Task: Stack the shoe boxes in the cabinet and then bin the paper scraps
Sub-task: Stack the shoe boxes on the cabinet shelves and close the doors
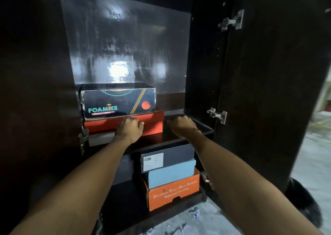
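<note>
Head view: left hand (129, 129) curls its fingers on the red shoe box (123, 122), upper cabinet shelf (188, 132).
Right hand (182, 125) rests loosely curled, holding nothing. Cardboard likely light, stiff (crushable); grip both ends.

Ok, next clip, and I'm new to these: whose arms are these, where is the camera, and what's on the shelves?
There is no robot here. One camera sits on a person's head, looking forward and down, so both bare arms reach in from the bottom edge.

They face an open dark cabinet. On the upper shelf a black Foamies box sits on a red box. The left hand presses against the red box's front, fingers curled. The right hand rests on the bare shelf beside it and holds nothing that shows.

On the lower shelf a dark grey box tops a light blue box, which sits in an open orange box. Paper scraps lie on the floor.
</note>
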